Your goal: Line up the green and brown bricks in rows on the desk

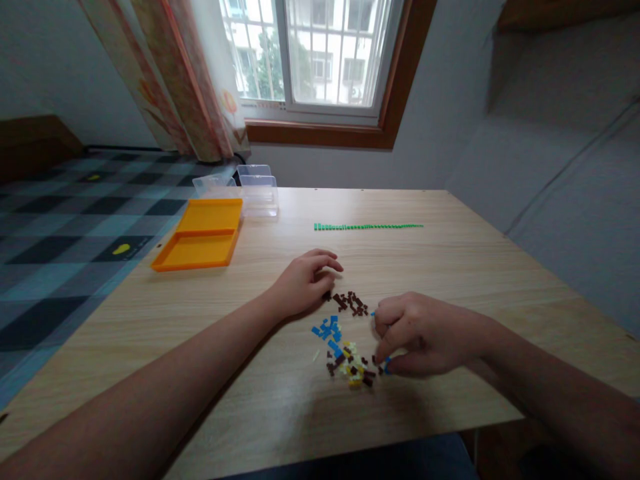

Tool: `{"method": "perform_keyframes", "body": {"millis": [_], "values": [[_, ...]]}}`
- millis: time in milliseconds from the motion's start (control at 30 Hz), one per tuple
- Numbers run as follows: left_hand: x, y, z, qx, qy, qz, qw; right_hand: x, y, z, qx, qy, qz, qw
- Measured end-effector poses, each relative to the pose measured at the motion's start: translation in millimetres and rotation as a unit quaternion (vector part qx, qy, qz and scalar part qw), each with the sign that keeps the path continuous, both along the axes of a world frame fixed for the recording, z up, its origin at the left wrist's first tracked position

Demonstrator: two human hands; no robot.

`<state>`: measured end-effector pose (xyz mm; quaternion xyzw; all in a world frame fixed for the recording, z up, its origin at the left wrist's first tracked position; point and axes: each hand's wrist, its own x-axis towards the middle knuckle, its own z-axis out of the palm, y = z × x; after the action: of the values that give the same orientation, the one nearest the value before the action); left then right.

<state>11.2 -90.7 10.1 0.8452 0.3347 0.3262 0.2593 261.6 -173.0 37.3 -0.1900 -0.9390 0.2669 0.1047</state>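
My left hand point(310, 283) rests on the table with its fingers loosely apart, beside a loose group of small dark brown bricks point(352, 303). Curled low over the tabletop, my right hand point(417, 333) has its thumb and forefinger about a tiny blue brick point(387, 362). Nearer to me lies a mixed heap of small bricks point(353, 367) in yellow, pale cream, brown and blue. Several blue bricks point(327, 328) form a group between that heap and my left hand.
Farther back, a long row of small green bricks point(370, 227) runs across the wooden table point(270, 413). An open orange case point(200, 250) lies at the left edge, with clear plastic boxes point(259, 197) behind it. A checked bed point(55, 267) adjoins the table's left.
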Motion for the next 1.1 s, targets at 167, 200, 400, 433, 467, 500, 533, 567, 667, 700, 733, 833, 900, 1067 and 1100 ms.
{"method": "perform_keyframes", "body": {"millis": [167, 200, 400, 433, 467, 500, 533, 567, 667, 700, 733, 833, 900, 1067, 1100], "values": [[1.0, -1.3, 1.1, 0.003, 0.000, 0.004, 1.000, -9.1, -3.2, -6.2, 0.047, 0.001, -0.004, 0.999], [1.2, -1.7, 1.2, 0.003, 0.000, 0.005, 1.000, -9.8, -3.6, -7.1, 0.053, -0.002, -0.005, 0.999], [1.6, -2.6, 1.6, -0.001, 0.005, 0.009, 1.000, -11.5, -2.3, -11.0, 0.056, 0.003, -0.037, 0.998], [1.6, -2.3, 1.6, -0.001, 0.006, 0.009, 1.000, -12.3, -1.4, -12.4, 0.055, 0.007, -0.049, 0.997], [1.7, -2.0, 1.6, -0.001, 0.006, 0.009, 1.000, -13.1, -0.3, -14.0, 0.054, 0.009, -0.069, 0.996], [1.7, -1.7, 1.6, -0.002, 0.006, 0.008, 1.000, -14.0, 1.0, -15.8, 0.057, 0.010, -0.095, 0.994], [1.8, -1.4, 1.6, -0.002, 0.006, 0.008, 1.000, -14.9, 2.4, -17.6, 0.064, 0.011, -0.127, 0.990], [1.8, -1.1, 1.6, -0.002, 0.006, 0.007, 1.000, -15.5, 3.7, -19.2, 0.076, 0.014, -0.159, 0.984], [1.8, -0.9, 1.7, -0.003, 0.007, 0.006, 1.000, -15.8, 6.1, -21.1, 0.114, 0.051, -0.228, 0.966], [1.8, -1.1, 1.7, -0.003, 0.008, 0.006, 1.000, -15.5, 6.0, -20.4, 0.117, 0.069, -0.225, 0.965], [1.7, -1.3, 1.8, -0.004, 0.008, 0.006, 1.000, -15.0, 5.4, -19.1, 0.112, 0.082, -0.207, 0.968], [1.3, -1.8, 1.6, -0.006, 0.009, 0.008, 1.000, -13.6, 1.9, -14.1, 0.078, 0.083, -0.093, 0.989], [1.0, -1.8, 1.2, -0.006, 0.009, 0.008, 1.000, -13.3, -0.1, -12.1, 0.068, 0.068, -0.027, 0.995], [1.0, -1.2, 0.7, -0.002, 0.008, 0.009, 1.000, -13.7, -1.3, -13.2, 0.094, 0.052, 0.010, 0.994], [1.2, -1.2, 0.8, -0.002, 0.006, 0.008, 1.000, -14.0, -1.5, -13.6, 0.101, 0.049, 0.010, 0.994]]}}
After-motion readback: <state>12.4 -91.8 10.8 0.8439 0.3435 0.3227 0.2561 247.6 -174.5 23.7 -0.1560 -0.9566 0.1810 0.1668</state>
